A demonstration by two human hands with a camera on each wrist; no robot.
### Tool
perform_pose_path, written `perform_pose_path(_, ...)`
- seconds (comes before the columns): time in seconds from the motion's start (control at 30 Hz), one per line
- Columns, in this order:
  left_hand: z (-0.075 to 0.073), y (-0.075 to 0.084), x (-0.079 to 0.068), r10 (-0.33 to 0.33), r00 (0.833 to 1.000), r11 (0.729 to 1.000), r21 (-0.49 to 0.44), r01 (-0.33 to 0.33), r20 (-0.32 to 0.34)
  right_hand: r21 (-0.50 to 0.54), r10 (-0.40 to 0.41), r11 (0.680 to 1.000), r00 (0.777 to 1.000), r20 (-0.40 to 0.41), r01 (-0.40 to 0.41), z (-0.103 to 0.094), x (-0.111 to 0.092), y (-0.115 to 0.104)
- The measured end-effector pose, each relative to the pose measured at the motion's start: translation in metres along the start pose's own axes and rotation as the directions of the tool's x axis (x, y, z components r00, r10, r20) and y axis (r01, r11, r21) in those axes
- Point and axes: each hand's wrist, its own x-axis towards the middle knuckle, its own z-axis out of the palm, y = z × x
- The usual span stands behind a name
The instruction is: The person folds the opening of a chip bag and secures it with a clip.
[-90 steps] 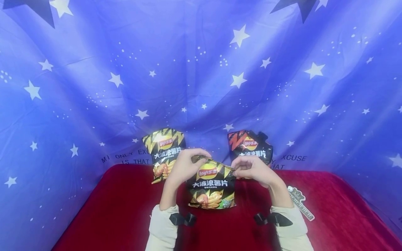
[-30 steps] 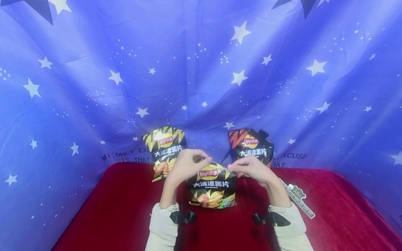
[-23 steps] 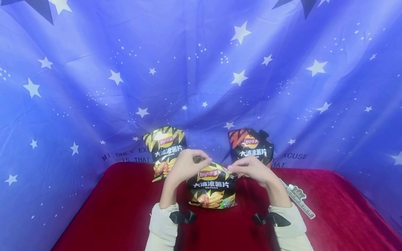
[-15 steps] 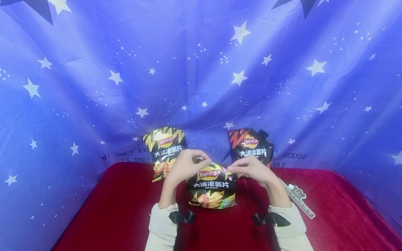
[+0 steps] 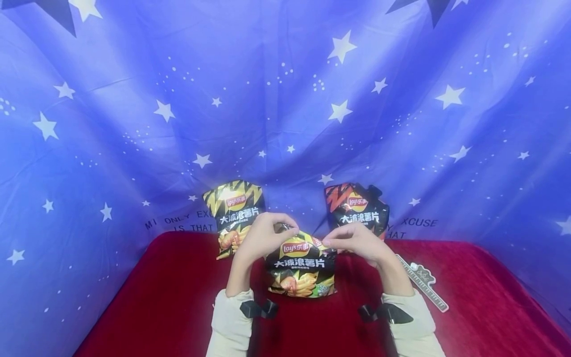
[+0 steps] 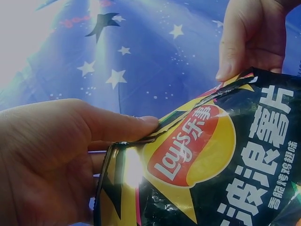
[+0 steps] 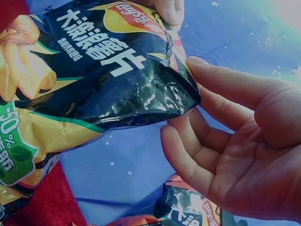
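A black and yellow Lay's chip bag (image 5: 300, 270) stands at the middle of the red table, its printed front facing me. My left hand (image 5: 266, 239) pinches its top edge near the left corner, thumb in front. At the right part of that edge, my right hand (image 5: 360, 241) pinches the bag between thumb and fingers. In the left wrist view, the top strip of the chip bag (image 6: 202, 188) bends back between the two thumbs. The right wrist view shows the right top corner of the chip bag (image 7: 160, 94) creased, with the right fingers behind it.
Behind the left hand, a second yellow and black chip bag (image 5: 234, 201) leans on the starry blue cloth (image 5: 285, 99). A red and black chip bag (image 5: 357, 203) leans behind the right hand. A white piano-patterned ruler (image 5: 428, 290) lies right of the right forearm on the red table (image 5: 482, 297).
The right thumb has moved slightly left and down along the bag's top edge. That edge is now more bent toward the right. The left hand has barely moved.
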Motion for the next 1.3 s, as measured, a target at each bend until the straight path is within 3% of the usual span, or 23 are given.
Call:
perform_pose_path(0.27,0.003,0.0,0.001,0.015,0.999,1.0,0.009,-0.015,-0.031,-0.01,-0.013,1.0,1.0,-0.025,0.012,0.003,0.001,-0.001)
perform_pose_path(0.63,0.01,-0.003,0.005,0.064,0.987,0.992,0.119,-0.047,-0.147,-0.077,-0.082,0.994,0.992,-0.1,0.074,0.01,0.004,0.0)
perform_pose_path(1.03,0.008,-0.001,0.003,-0.026,0.994,0.994,0.105,0.037,-0.109,-0.11,-0.131,0.987,0.981,-0.143,0.116,0.014,0.005,-0.002)
perform_pose_path(1.3,0.009,-0.001,0.005,0.017,0.991,0.991,0.134,0.0,-0.131,-0.118,-0.137,0.986,0.98,-0.146,0.12,0.014,0.005,-0.003)
